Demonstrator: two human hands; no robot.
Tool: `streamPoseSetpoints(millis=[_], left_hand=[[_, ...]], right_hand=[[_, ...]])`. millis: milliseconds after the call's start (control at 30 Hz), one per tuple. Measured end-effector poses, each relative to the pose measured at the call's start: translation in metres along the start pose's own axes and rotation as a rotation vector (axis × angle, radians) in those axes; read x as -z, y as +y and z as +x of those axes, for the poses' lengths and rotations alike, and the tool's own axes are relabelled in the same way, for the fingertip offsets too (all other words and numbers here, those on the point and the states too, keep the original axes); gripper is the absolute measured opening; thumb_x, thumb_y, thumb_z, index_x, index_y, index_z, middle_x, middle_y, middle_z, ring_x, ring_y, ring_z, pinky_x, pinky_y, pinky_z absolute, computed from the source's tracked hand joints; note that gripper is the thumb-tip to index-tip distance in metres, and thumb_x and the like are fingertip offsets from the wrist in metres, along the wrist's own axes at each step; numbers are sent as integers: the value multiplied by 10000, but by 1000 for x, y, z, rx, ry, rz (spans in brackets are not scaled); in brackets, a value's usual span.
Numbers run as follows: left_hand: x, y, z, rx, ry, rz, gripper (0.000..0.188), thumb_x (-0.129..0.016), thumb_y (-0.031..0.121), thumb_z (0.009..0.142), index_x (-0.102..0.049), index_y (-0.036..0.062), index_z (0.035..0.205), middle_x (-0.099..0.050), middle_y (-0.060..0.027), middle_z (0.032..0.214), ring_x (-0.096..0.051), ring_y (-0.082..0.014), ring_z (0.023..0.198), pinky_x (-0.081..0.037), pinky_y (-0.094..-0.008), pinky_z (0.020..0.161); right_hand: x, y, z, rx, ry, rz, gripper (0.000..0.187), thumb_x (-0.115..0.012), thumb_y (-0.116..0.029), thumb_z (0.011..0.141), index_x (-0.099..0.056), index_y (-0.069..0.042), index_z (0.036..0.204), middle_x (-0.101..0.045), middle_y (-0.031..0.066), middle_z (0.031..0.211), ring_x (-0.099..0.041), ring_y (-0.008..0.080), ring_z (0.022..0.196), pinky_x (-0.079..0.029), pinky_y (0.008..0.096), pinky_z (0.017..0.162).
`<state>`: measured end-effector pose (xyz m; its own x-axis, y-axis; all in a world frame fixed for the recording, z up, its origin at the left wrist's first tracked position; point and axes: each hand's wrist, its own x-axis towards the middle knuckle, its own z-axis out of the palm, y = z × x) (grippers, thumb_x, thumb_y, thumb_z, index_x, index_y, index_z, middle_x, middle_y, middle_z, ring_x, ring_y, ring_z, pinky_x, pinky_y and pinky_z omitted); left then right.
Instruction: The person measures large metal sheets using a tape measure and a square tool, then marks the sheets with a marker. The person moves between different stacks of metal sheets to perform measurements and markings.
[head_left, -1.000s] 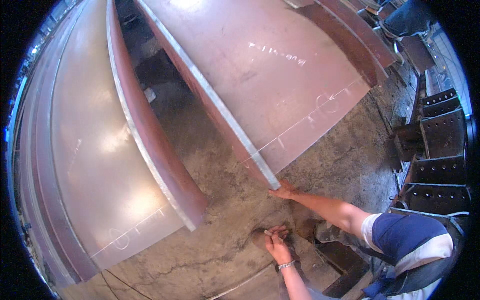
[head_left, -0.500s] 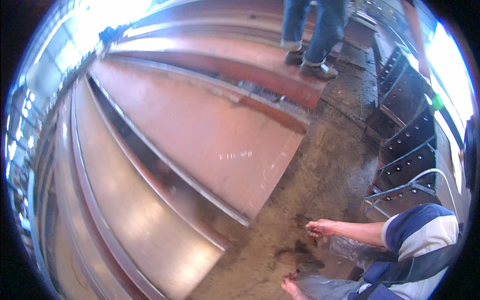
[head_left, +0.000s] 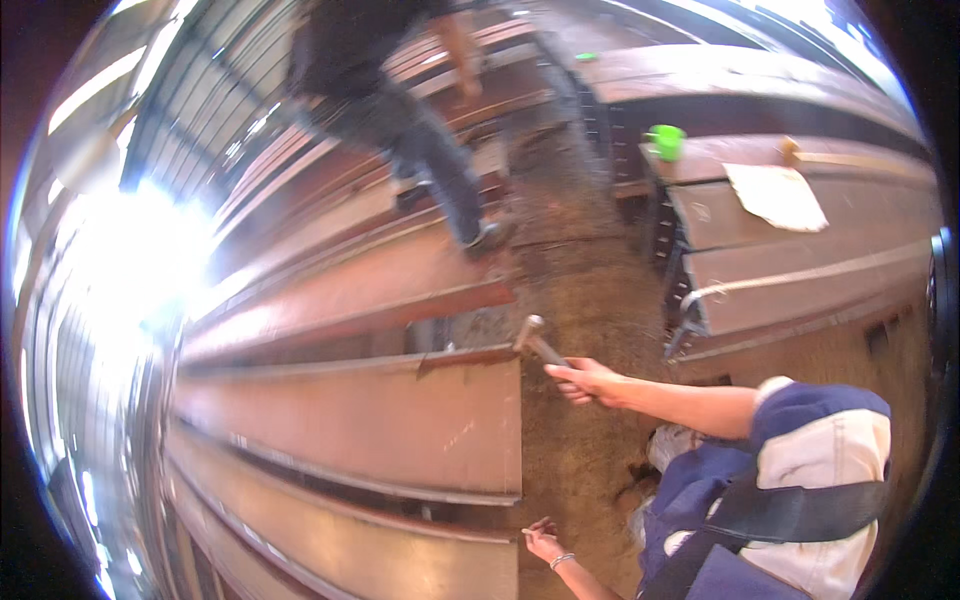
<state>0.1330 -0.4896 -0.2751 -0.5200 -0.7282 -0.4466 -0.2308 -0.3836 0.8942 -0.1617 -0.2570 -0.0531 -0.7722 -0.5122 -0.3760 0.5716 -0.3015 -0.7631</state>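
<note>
My right hand (head_left: pixel 590 383) is wrapped round the handle of a hammer (head_left: pixel 535 336). The hammer's metal head points up and away, near the end of a reddish-brown steel beam (head_left: pixel 440 420). Lower in the view, my left hand (head_left: pixel 544 541), with a bracelet at the wrist, is held beside the end of a neighbouring beam (head_left: pixel 440 565). Its fingers are pinched together; something small and pale may be at the fingertips, too small to name.
Long steel beams lie side by side with dark gaps between them. Another person (head_left: pixel 430 150) stands among the farther beams. Across the brown floor strip (head_left: pixel 570 270), other beams carry a green cup (head_left: pixel 666 142), a white sheet (head_left: pixel 775 196) and a pale strap or hose (head_left: pixel 830 270).
My view has swung to the right, bringing the beams with the green cup into sight. My right hand now shows a raised hammer, not discernible before. The other person appears farther left.
</note>
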Motion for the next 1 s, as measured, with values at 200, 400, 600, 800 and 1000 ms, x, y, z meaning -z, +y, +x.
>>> streamPoseSetpoints(millis=[200, 400, 600, 800, 1000], left_hand=[[-85, 144, 6, -214, -115, 43, 394, -477, 349, 978, -599, 17, 805, -575, -73, 672, -423, -108, 518, -288, -245, 458], [-256, 205, -68, -278, -509, 303, 276, -640, 304, 983, -700, 35, 972, -611, -25, 741, -486, -81, 630, -328, -222, 556], [-451, 195, -163, -495, -1140, 516, 270, -768, 207, 915, -741, -9, 1074, -716, -47, 900, -640, -105, 832, -513, -274, 735], [-534, 146, -212, -875, -1426, 892, 305, -859, 315, 793, -766, 55, 924, -711, -95, 876, -688, -223, 817, -542, -353, 772], [-551, 131, -209, -877, -1599, 1086, 413, -799, 462, 793, -770, 62, 890, -726, -130, 856, -703, -285, 828, -542, -402, 766]], right_hand=[[17, -57, -60, 365, 98, -131, 379, -617, -472, 1005, -572, -102, 1072, -403, -60, 636, -385, 49, 535, -308, 246, 463], [80, -148, -134, 1166, 277, -490, 357, -705, -359, 967, -612, -14, 984, -581, 30, 681, -505, 106, 604, -414, 316, 540], [156, -184, -232, 864, 724, -730, 274, -737, -265, 934, -638, -11, 958, -508, 78, 630, -440, 111, 580, -389, 323, 532], [211, -172, -306, 575, 1133, -840, 253, -764, -212, 889, -645, 0, 960, -492, 36, 614, -417, 84, 570, -365, 316, 514], [198, -150, -312, 568, 1387, -700, 240, -752, -178, 875, -620, 19, 914, -439, 22, 598, -397, 73, 563, -337, 305, 506]])
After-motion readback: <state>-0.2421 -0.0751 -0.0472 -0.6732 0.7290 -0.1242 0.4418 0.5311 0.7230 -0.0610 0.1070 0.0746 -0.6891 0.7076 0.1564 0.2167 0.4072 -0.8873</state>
